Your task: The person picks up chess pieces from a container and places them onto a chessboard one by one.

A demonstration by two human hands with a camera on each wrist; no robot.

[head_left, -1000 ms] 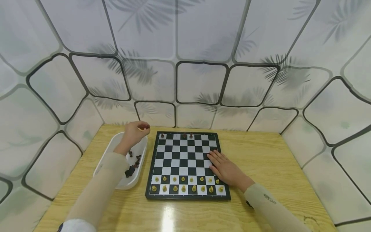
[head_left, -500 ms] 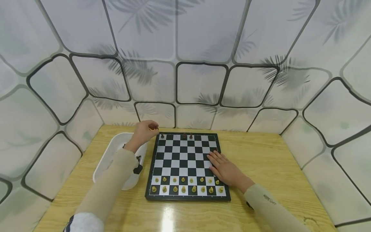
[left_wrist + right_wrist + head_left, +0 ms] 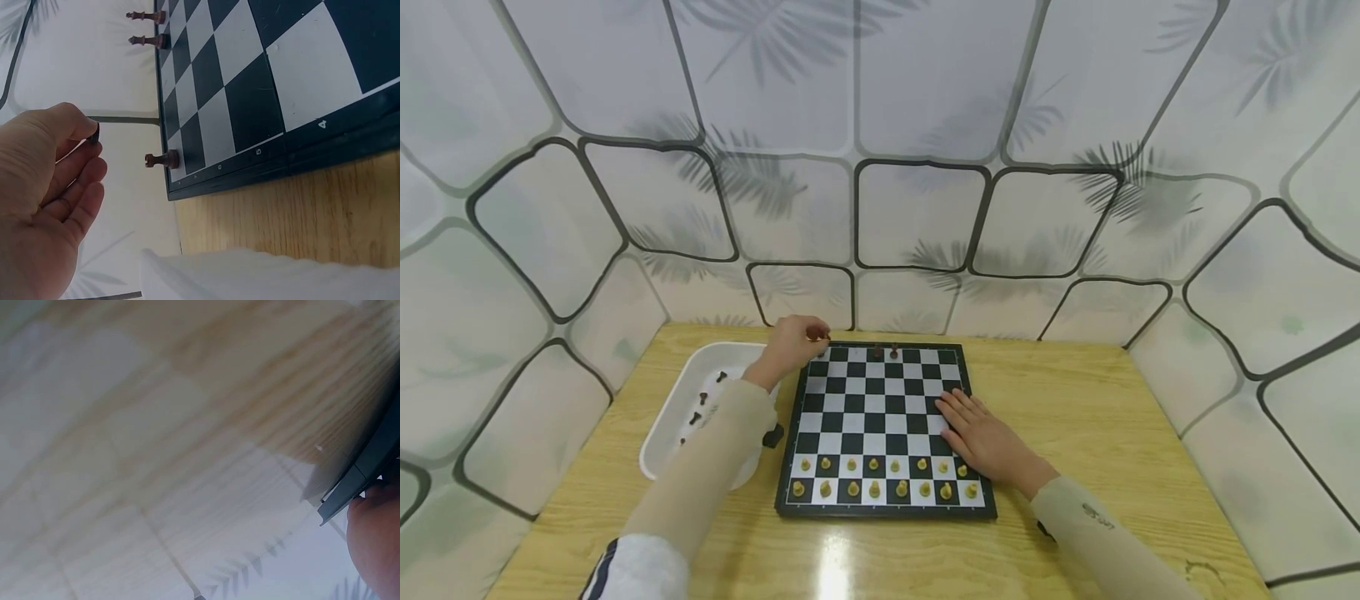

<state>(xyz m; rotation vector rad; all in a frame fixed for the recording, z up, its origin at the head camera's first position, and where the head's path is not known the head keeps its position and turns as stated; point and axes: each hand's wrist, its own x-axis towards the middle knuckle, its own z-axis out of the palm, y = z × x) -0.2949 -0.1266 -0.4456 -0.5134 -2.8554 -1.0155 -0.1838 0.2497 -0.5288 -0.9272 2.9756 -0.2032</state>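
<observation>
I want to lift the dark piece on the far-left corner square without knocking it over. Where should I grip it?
Pinch the dark corner piece round its narrow stem, above the wider base, coming straight down from above. It stands upright and alone on its square, so finger and thumb fit either side.

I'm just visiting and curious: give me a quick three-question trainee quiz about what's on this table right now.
1. True or false: the right hand lies flat on the chessboard.
2. What does the left hand pinch? A) dark chess piece B) yellow pawn C) coin
3. Fill in: the spare dark pieces lie in the white ____.

Key: 1 true; 2 A; 3 tray.
</observation>
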